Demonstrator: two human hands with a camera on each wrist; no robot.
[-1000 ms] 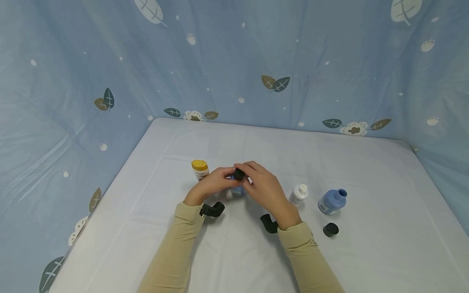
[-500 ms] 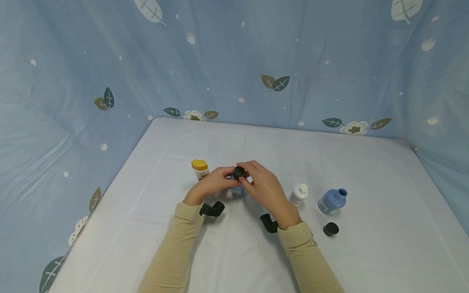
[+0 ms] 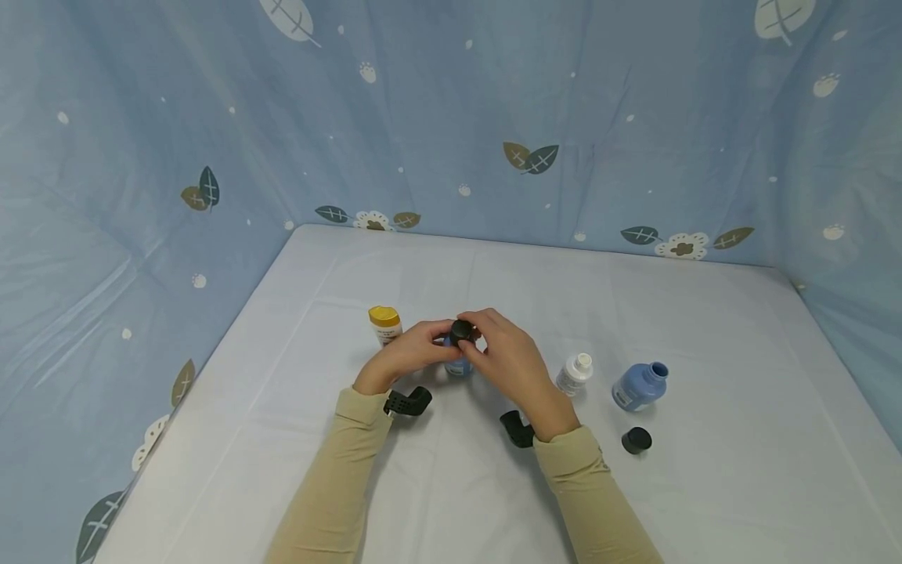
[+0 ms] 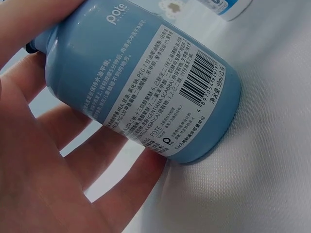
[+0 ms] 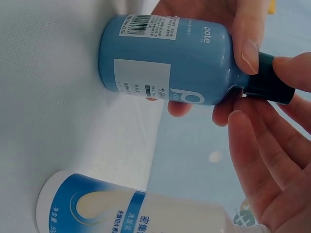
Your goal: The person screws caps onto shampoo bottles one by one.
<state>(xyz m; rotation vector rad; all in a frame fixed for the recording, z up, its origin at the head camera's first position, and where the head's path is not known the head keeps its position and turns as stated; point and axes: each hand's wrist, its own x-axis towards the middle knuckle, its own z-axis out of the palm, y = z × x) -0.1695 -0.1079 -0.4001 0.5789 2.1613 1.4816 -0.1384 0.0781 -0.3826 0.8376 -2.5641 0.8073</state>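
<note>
A blue bottle [image 5: 165, 53] with white labels stands on the white cloth. My left hand [image 3: 409, 352] grips its upper part, with the thumb near the shoulder and fingers behind it. At the bottle's neck is a black cap [image 3: 461, 330], which my right hand [image 3: 514, 364] pinches between thumb and fingers. Whether the cap sits fully down on the neck, I cannot tell. The left wrist view shows the back label of the same bottle [image 4: 146, 73] close up. Both hands partly hide the bottle in the head view.
A small white bottle [image 3: 574, 375] stands right of my right hand. Farther right are an uncapped blue bottle [image 3: 639, 388] and a loose black cap [image 3: 637, 441]. A yellow-topped bottle [image 3: 385, 325] stands behind my left hand. A patterned blue curtain [image 3: 451, 117] borders the table.
My right thumb and fingers have shifted round the black cap, and more of its top shows. The left hand and bottle stay in place.
</note>
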